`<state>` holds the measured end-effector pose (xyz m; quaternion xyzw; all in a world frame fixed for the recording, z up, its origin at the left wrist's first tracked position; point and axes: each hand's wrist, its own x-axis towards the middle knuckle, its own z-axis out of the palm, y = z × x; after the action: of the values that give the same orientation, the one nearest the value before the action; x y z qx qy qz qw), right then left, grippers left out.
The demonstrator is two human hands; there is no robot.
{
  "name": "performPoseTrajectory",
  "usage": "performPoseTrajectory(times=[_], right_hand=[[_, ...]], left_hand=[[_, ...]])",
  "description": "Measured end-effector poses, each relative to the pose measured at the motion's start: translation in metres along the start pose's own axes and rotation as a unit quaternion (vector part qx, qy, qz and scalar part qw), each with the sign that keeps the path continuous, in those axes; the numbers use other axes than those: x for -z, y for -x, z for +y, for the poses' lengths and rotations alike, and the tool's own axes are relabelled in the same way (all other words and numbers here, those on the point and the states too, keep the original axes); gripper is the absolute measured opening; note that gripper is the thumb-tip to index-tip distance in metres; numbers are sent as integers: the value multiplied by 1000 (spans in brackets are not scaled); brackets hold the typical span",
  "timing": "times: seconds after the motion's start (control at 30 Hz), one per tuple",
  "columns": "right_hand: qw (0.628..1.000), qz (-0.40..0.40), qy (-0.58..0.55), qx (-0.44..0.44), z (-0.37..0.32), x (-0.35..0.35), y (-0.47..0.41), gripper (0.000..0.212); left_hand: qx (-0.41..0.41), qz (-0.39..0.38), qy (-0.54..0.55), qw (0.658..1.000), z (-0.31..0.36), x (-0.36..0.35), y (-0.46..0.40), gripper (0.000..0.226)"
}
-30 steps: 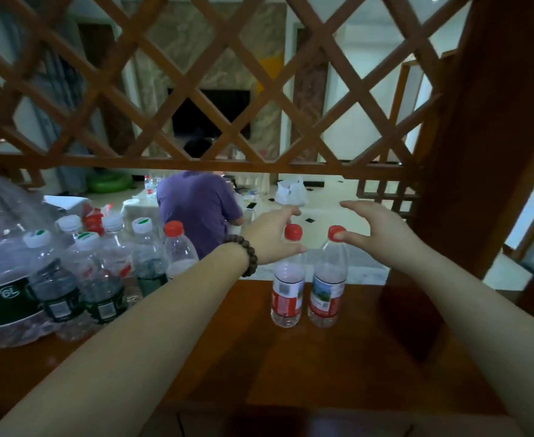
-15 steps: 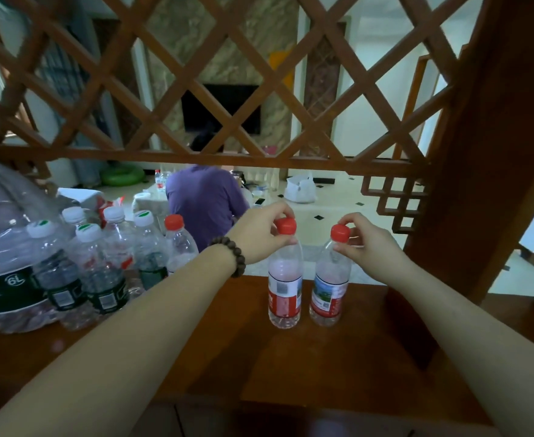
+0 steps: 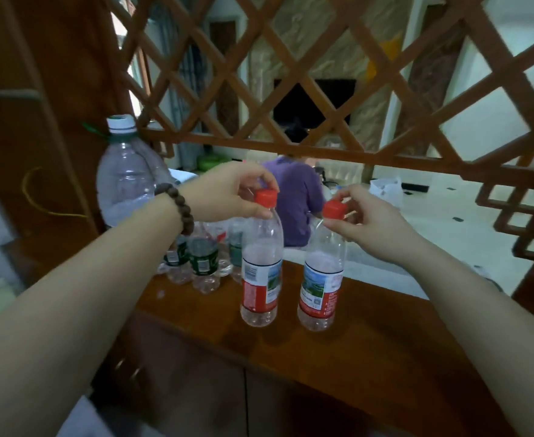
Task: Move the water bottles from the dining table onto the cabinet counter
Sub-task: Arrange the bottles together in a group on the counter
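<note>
Two clear water bottles with red caps and red labels stand upright on the wooden cabinet counter. My left hand, with a bead bracelet at the wrist, pinches the neck of the left bottle just under its cap. My right hand pinches the cap of the right bottle. The two bottles stand a small gap apart, both bases on the counter.
Several smaller green-labelled bottles cluster behind the left bottle, beside a large clear jug. A wooden lattice screen rises behind the counter, and a person in a purple shirt sits beyond it. Cabinet doors lie below.
The view has swung left and closer. Both hands went from reaching toward the caps to gripping the bottle tops, and the two bottles now stand slightly further apart.
</note>
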<state>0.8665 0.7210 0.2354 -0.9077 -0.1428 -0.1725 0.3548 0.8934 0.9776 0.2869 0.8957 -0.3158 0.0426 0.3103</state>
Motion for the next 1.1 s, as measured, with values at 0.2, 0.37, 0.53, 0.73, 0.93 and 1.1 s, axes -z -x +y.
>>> performPoseTrajectory(times=[0.2, 0.37, 0.53, 0.73, 0.93, 1.1], right_hand=[[999, -34, -1, 20, -26, -54, -20, 32], [998, -46, 9, 37, -36, -89, -33, 35], [998, -43, 27, 41, -36, -107, -44, 38], [997, -44, 44, 40, -31, -114, -53, 36], [998, -35, 39, 20, -24, -119, -57, 38], [999, -23, 41, 26, -22, -123, -59, 38]], left_hand=[[32, 26, -33, 999, -42, 7, 26, 37], [48, 42, -76, 995, -69, -1, 25, 38], [50, 37, -97, 993, -83, -12, 16, 38], [58, 42, -131, 989, -95, -16, 7, 39], [75, 54, -146, 985, -99, -16, 4, 40], [77, 55, -165, 982, -96, -18, 1, 43]])
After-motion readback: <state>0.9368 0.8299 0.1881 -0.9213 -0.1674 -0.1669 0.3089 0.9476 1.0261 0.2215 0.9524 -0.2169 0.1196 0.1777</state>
